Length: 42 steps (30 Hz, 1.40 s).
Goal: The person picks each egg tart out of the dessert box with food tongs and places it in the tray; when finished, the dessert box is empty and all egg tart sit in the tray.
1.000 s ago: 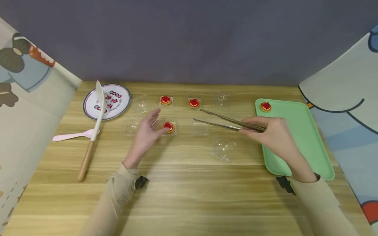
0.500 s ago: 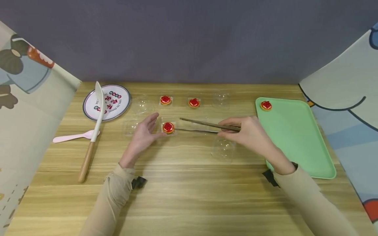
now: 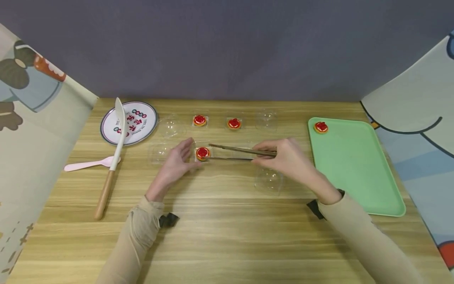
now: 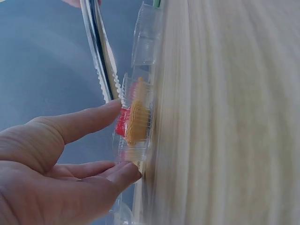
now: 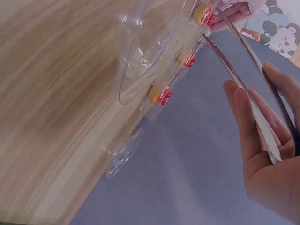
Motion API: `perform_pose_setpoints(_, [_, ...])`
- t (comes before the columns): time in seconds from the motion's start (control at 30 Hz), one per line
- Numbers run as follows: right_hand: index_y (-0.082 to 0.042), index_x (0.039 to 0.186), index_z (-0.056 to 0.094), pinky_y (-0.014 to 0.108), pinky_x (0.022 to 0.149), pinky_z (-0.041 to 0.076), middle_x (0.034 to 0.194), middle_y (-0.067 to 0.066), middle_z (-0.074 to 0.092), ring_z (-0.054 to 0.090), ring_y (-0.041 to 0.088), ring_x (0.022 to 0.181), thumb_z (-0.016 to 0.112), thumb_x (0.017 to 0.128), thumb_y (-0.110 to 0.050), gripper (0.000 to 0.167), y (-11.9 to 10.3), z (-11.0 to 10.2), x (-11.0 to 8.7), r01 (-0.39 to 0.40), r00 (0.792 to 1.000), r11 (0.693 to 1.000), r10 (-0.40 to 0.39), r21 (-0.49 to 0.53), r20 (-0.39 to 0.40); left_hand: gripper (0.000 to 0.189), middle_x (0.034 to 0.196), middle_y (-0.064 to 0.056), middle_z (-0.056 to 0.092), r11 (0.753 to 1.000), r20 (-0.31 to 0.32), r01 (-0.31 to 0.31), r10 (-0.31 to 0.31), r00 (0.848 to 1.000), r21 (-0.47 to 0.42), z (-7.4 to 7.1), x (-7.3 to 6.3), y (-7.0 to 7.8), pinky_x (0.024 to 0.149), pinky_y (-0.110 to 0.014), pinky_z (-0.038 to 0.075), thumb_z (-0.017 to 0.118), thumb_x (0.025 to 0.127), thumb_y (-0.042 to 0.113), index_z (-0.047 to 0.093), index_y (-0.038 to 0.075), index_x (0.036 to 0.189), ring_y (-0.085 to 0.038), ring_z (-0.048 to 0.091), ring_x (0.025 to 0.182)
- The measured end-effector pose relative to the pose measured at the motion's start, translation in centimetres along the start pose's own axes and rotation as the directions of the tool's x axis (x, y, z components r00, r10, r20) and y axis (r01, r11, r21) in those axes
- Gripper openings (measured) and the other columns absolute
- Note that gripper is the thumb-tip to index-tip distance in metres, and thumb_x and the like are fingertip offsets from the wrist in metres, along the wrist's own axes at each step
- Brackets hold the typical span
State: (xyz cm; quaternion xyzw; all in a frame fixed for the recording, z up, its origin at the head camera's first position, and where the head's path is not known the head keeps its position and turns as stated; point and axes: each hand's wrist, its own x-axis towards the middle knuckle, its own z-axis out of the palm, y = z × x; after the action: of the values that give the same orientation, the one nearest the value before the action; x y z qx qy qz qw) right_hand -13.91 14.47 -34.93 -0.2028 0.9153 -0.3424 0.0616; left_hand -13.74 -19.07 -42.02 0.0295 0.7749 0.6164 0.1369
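Observation:
My left hand [image 3: 173, 167] has its thumb and fingers at opposite edges of a small clear plastic box [image 4: 133, 152], pinching it. Inside that box sits a small tart [image 3: 203, 154] with a red topping. Between thumb and fingers of my right hand [image 3: 287, 159] are long metal tongs [image 3: 241, 150] with serrated tips. The tips are spread apart and sit at the tart's right side; whether they touch it I cannot tell. Two more tarts, one on the left [image 3: 200, 120] and one on the right [image 3: 234, 123], rest in clear boxes behind.
A light green tray [image 3: 358, 169] at right carries one tart [image 3: 320, 127] in its far left corner. Clear domed lids [image 3: 269, 179] lie around the boxes. At left are a patterned plate [image 3: 145, 132], a long-handled white spoon [image 3: 106, 185] across it, and a pink spoon [image 3: 88, 163].
My right hand has moved left with the tongs, bringing their tips from the middle of the table to the tart by my left hand. The left hand has barely shifted.

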Motion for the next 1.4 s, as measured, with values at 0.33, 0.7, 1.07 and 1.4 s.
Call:
perform_pose_setpoints(0.33, [-0.011,0.118,0.083,0.022,0.043,0.035,0.106,0.008,0.082,0.04,0.003,0.044,0.09,0.089,-0.025,0.033,-0.2,0.2,0.5,0.014,0.999,1.0,-0.015,0.013,0.032,0.093,0.17,-0.029,0.027,1.0,-0.012,0.009,-0.009,1.0,0.009,0.3,0.1,0.1,0.13,-0.046,0.028,0.077,0.088,-0.015,0.023,-0.009,0.164,-0.043,0.028,0.157])
perform_pose_setpoints(0.7, [-0.01,0.117,0.083,0.025,0.056,0.056,0.11,0.007,0.081,0.074,0.009,0.071,0.091,0.088,-0.022,0.032,-0.7,0.3,1.1,0.069,0.997,0.998,-0.069,-0.008,0.035,0.09,0.168,-0.03,0.03,0.999,-0.016,0.022,-0.021,1.0,0.03,0.2,0.0,0.0,0.128,-0.047,0.033,0.077,0.089,-0.013,0.025,-0.01,0.163,-0.047,0.033,0.154])
perform_pose_setpoints(1.07, [-0.008,0.117,0.083,0.02,0.048,0.044,0.109,0.009,0.081,0.065,0.005,0.058,0.09,0.089,-0.019,0.031,-1.0,0.5,1.5,0.079,0.995,0.997,-0.078,-0.015,0.061,0.09,0.169,-0.029,0.029,1.0,-0.012,0.026,-0.026,1.0,0.009,0.2,0.1,-0.1,0.126,-0.046,0.036,0.075,0.09,-0.015,0.024,-0.01,0.163,-0.047,0.033,0.154])
perform_pose_setpoints(1.4, [-0.007,0.117,0.083,0.02,0.043,0.027,0.107,0.012,0.081,0.03,0.001,0.041,0.091,0.088,-0.014,0.031,-1.5,0.7,1.9,0.122,0.99,0.991,-0.118,-0.047,0.071,0.09,0.169,-0.03,0.029,1.0,-0.02,0.022,-0.022,1.0,-0.003,0.2,0.1,-0.1,0.126,-0.046,0.037,0.075,0.089,-0.015,0.024,-0.01,0.163,-0.047,0.034,0.154])
